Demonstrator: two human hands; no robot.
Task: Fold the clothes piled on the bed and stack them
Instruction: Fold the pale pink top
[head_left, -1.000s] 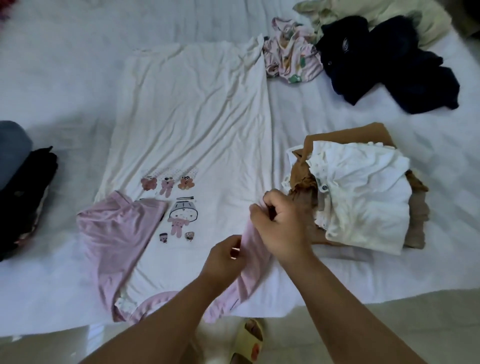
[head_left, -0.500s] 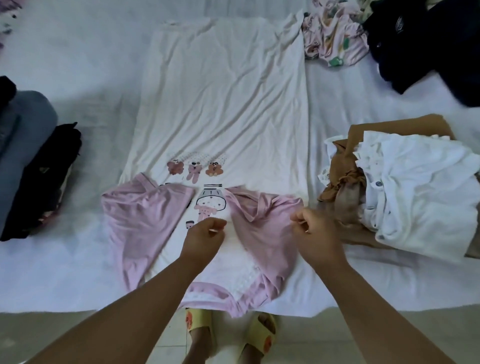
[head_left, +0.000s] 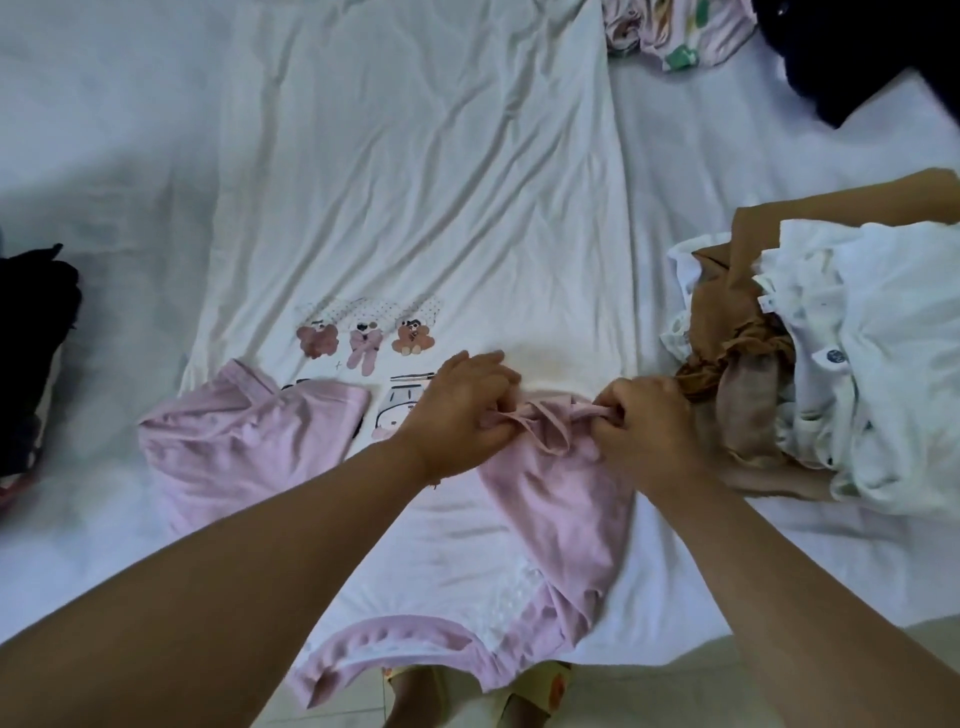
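Soft matt cream jersey nightshirt (head_left: 415, 197) with pink cloth sleeves (head_left: 249, 447), on wrinkled white bedsheet (head_left: 104, 156).

I see pale tiled floor (head_left: 779, 691) below the hands, along the near edge | my feet in yellow patterned slippers (head_left: 540, 691) on it, straight beneath the hands | white bed sheet (head_left: 130, 130) spreads beyond them

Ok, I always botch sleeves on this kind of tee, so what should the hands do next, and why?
Probably lay the right pink sleeve flat inward across the white shirt. Both the left hand and right hand pinch its bunched cuff, while the left pink sleeve already lies folded in.
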